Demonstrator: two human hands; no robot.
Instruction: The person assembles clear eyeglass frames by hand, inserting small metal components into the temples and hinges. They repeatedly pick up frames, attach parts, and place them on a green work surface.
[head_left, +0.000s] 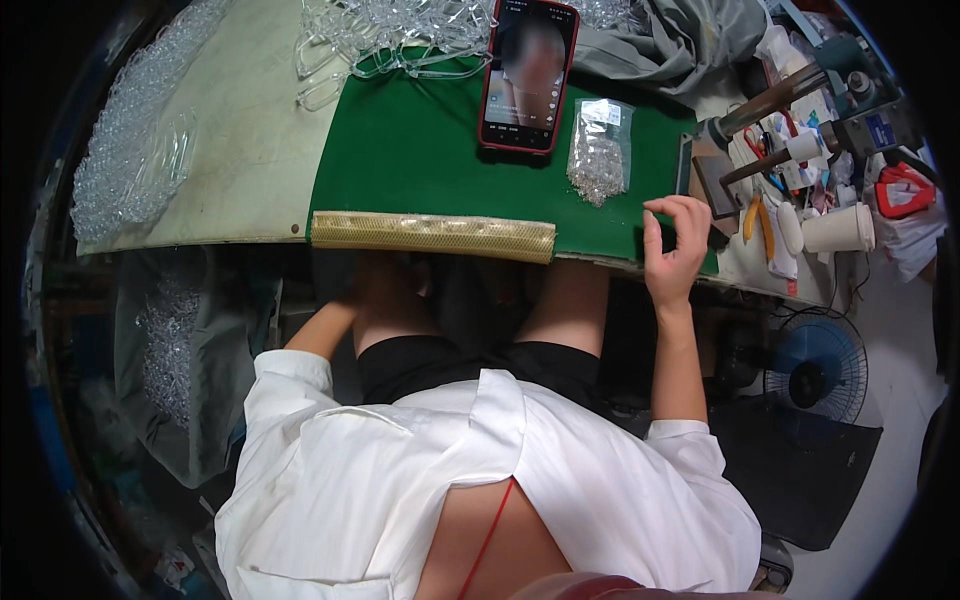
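My right hand (682, 240) is over the front right edge of the green mat (420, 150), its thumb and forefinger tips brought together. Anything pinched between them is too small to make out. Just beyond it lies a clear plastic bag (600, 150) of tiny shiny parts, some at its near end. My left hand (385, 275) is below the table edge beside my left thigh, dark and partly hidden, so its fingers cannot be read. A gold textured strip (430, 235) covers the mat's front edge. A phone in a red case (525, 80) stands at the back of the mat.
Clear eyeglass frames (400, 50) pile up behind the mat, and more clear pieces (140, 140) heap at the far left. At right stand a metal bench fixture (770, 120), yellow-handled pliers (757, 222) and a white cup (840, 230). A fan (815, 368) sits below; a grey sack (190, 350) hangs left.
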